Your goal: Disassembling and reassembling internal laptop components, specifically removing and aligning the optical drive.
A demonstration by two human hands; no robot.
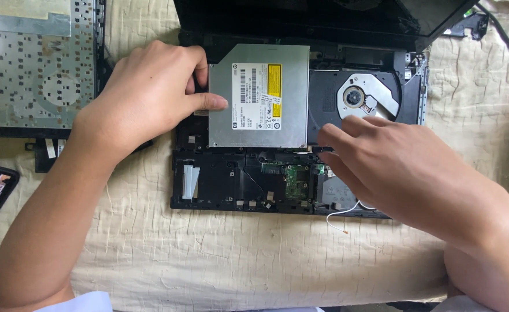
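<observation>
Presently, left hand [144, 95] pinches the nine-o'clock edge of a silver rectangular metal optical drive [260, 98] lying atop a black opened laptop chassis [231, 185]. Right hand [393, 167], loose-fingered and empty, hovers at four o'clock; drive's long axis runs nine to three, black tray [352, 98] extended.

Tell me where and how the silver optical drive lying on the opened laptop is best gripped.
Probably by the short left edge of the optical drive, coming in from the left, where the left hand already pinches it. The metal casing is flat and rigid there. The right end carries the extended black disc tray with exposed spindle, which the right hand hovers beside; best avoided.
</observation>
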